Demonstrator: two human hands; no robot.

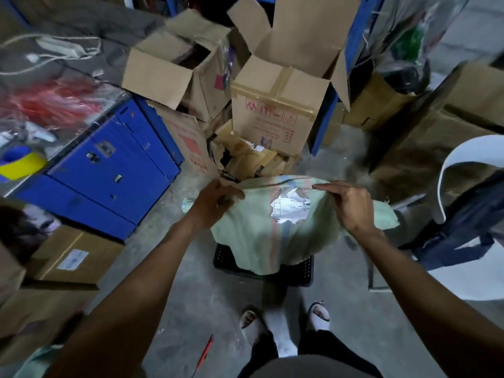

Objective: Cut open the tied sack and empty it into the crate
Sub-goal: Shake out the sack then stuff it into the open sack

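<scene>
The floor (pixel 174 268) is grey concrete, and many things stand on it. At the far side open cardboard boxes (pixel 278 105) are piled, some with red print on them. At the left stands a blue cabinet (pixel 109 165) with a worktop (pixel 90 126) over it; red strands (pixel 51 105) and a blue and yellow roll (pixel 19 162) lie there. Near the left edge is a closed box (pixel 71 255) with a white label. At the right, a white chair (pixel 452 170) carries dark cloth (pixel 463 222).

In the middle, the pale green sack (pixel 253 236) hangs over a black crate (pixel 226 263). Its lower part reaches down into the crate, which stands on the floor just in front of the person's feet. The sack has red and blue stripes, and a torn hole in its upper side shows white material (pixel 291 205) inside.

Both hands are clamped on the top edge of the sack, well apart from each other. The left hand (pixel 215 200) grips the left part of the edge with curled fingers. The right hand (pixel 351 205) pinches the right part and lifts it, so the edge is stretched between them.

Near the bottom, the two feet wear light slippers (pixel 319 317). A thin red tool (pixel 204 356) lies on the floor to the left of the feet; I cannot tell what kind it is.
</scene>
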